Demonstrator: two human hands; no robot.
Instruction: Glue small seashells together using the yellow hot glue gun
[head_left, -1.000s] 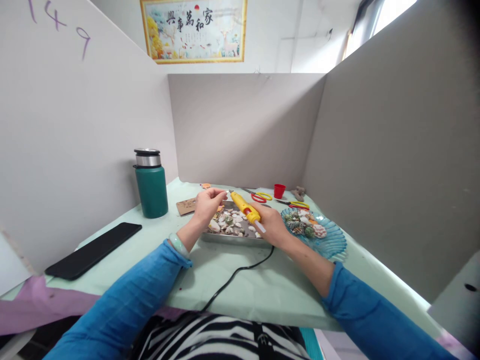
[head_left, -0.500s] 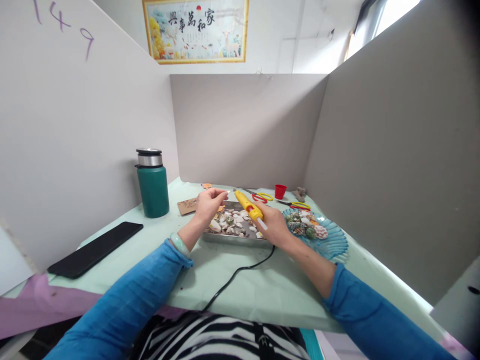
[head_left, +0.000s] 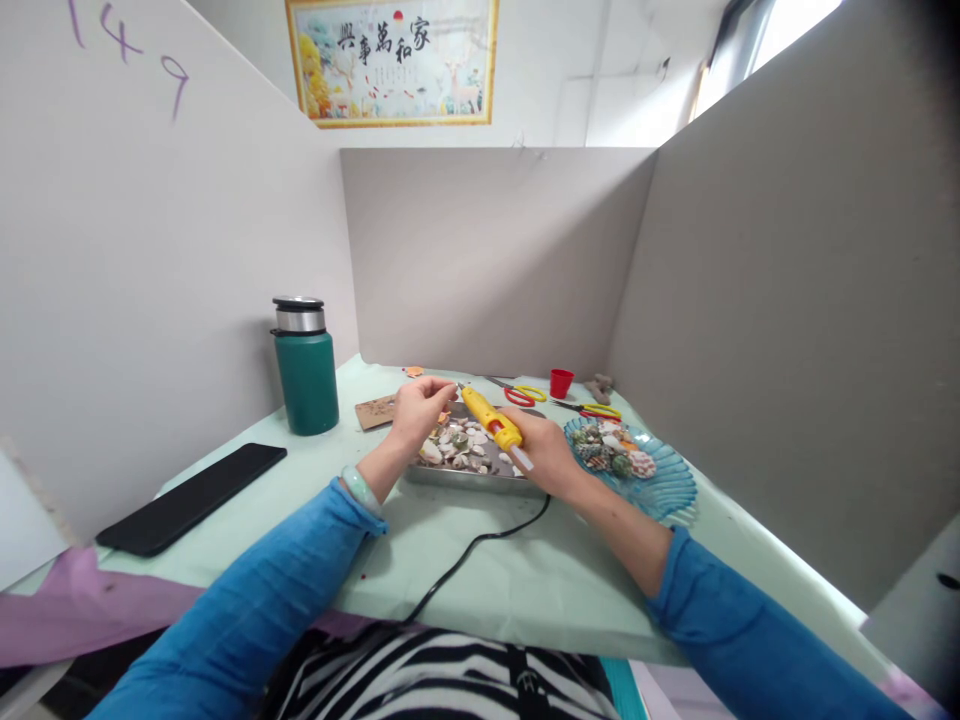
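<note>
In my right hand [head_left: 541,445] is a yellow hot glue gun [head_left: 489,416], a clear glue stick [head_left: 522,458] jutting from its rear. Its nozzle points left and meets the fingertips of my left hand [head_left: 422,405]. Those fingers are pinched together; whatever they hold is too small to make out. Below both hands lies a metal tray [head_left: 465,480] full of loose seashells [head_left: 459,450]. A black cord [head_left: 480,541] runs from under my right hand toward the table's front edge.
A blue glass plate [head_left: 675,480] with shells stands right. Behind are two pairs of scissors [head_left: 531,393], [head_left: 600,411] and a red cup [head_left: 561,383]. A green bottle [head_left: 306,385], black phone-like slab [head_left: 195,497] and brown card [head_left: 374,413] are left. Grey partitions [head_left: 495,260] enclose the table.
The glue gun has moved slightly left, bringing its nozzle up to my left fingertips. My left hand has barely moved.
</note>
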